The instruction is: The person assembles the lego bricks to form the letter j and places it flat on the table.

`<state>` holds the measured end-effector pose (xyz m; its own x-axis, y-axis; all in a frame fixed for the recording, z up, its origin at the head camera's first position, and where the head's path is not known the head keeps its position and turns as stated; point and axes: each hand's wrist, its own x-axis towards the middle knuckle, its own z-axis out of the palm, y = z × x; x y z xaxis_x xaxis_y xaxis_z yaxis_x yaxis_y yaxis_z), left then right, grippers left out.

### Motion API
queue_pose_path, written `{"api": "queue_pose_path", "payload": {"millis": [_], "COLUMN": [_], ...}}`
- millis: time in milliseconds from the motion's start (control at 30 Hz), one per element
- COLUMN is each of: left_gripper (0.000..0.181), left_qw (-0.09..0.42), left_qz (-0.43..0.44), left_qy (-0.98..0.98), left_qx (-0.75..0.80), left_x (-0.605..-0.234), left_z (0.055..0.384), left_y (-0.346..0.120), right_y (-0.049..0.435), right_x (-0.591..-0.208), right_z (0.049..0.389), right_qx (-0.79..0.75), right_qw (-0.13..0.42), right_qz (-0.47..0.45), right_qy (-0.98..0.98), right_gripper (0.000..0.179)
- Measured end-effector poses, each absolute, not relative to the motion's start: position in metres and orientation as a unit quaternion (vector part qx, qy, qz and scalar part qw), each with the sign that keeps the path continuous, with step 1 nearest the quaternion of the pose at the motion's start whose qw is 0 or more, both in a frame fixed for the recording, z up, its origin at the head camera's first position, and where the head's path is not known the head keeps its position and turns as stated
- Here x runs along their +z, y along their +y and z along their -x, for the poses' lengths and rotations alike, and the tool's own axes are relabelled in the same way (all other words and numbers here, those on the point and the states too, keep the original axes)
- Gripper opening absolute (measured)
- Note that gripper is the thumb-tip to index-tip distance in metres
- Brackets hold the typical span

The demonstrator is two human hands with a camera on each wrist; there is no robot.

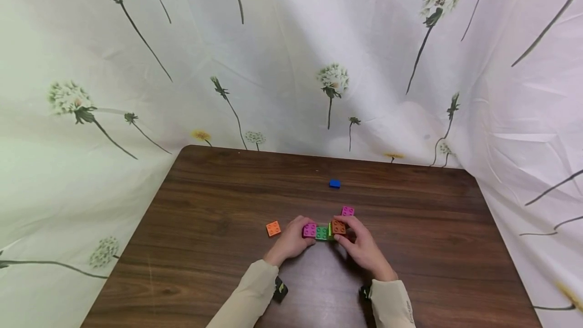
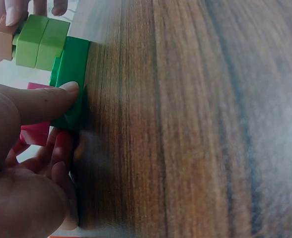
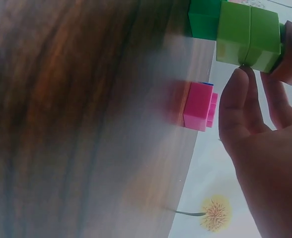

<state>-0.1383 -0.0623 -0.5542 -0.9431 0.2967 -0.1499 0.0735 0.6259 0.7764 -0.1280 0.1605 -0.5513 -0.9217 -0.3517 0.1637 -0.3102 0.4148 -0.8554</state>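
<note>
My left hand (image 1: 291, 241) holds the left end of a long dark green brick (image 2: 71, 74), its thumb pressed along the side. On that end stands a pink brick (image 1: 309, 230), partly covered by the thumb in the left wrist view. Two light green bricks (image 2: 41, 42) are stacked on the other end of the dark green one. Above them my right hand (image 1: 363, 248) pinches a brown brick (image 1: 338, 227) between thumb and fingers. The brown brick is slightly tilted over the light green studs, some of which show in the gap.
An orange brick (image 1: 273, 228) lies left of my left hand. Another pink brick (image 1: 348, 211) sits just beyond my right hand, and a blue brick (image 1: 334, 183) is farther back on the wooden table (image 1: 218, 201). A flowered cloth (image 1: 282, 65) hangs behind the table.
</note>
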Motion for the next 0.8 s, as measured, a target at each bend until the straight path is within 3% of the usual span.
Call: {"api": "queue_pose_path", "payload": {"millis": [400, 800], "left_gripper": [0.032, 0.033], "left_qw": [0.108, 0.121], "left_qz": [-0.122, -0.112], "left_qy": [0.893, 0.892], "left_qx": [0.419, 0.421], "left_x": [-0.558, -0.556], "left_z": [0.138, 0.139], "left_y": [-0.063, -0.062], "right_y": [0.161, 0.148], "right_x": [-0.55, -0.547], "right_z": [0.13, 0.131], "right_qx": [-0.485, -0.532], "right_qw": [0.009, 0.062], "right_qz": [0.215, 0.057], "right_qy": [0.848, 0.843], "right_gripper": [0.038, 0.024]}}
